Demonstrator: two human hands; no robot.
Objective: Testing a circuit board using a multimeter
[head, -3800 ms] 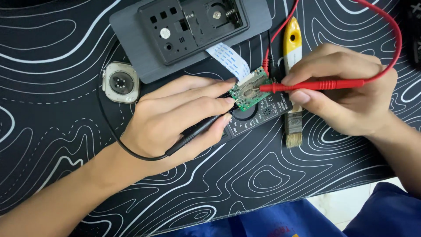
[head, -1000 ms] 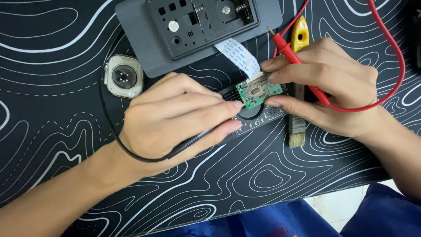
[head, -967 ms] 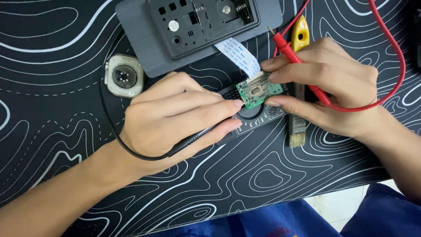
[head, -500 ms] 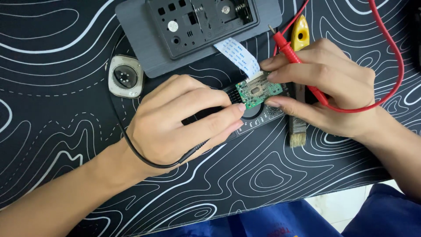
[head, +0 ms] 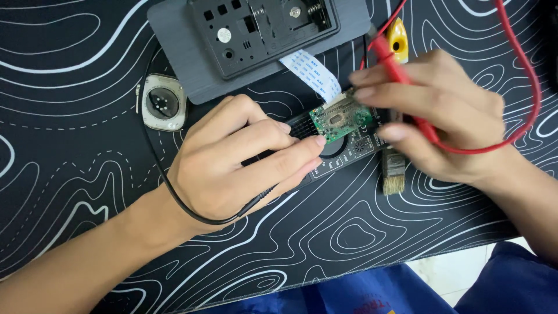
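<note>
Near the middle of the mat (head: pixel 70 192), I see my left hand (head: pixel 232 168) closed around a thin black probe whose black wire (head: pixel 174 200) loops out from under the palm, and its fingertips press on the small green circuit board (head: pixel 341 120). The board lies on top of a black meter (head: pixel 343 152), and a white ribbon cable (head: pixel 309 71) runs from it toward 11 o'clock into the grey open device (head: pixel 256 40). At 3 o'clock from the board, my right hand (head: pixel 442 116) is closed on a red probe (head: pixel 401 75) — its tip stays hidden behind the fingers, so I cannot tell where it touches.

In my judgement, the main danger is a slip: the board is only resting, not fixed, and if one probe pushes sideways it can slide off the meter or pull the ribbon cable. Two metal tips so near each other may also bridge neighbouring contacts. The red wire (head: pixel 523 75) loops wide at 2 o'clock and could catch the wrist.

Room is narrow at 12 o'clock, where the grey device stands close. A small brush (head: pixel 394 174) lies just under the right hand, and a square watch body (head: pixel 164 102) sits at 9 o'clock — apart from the work. The mat's edge is near at 5 o'clock; toward 7 o'clock the mat is open.
</note>
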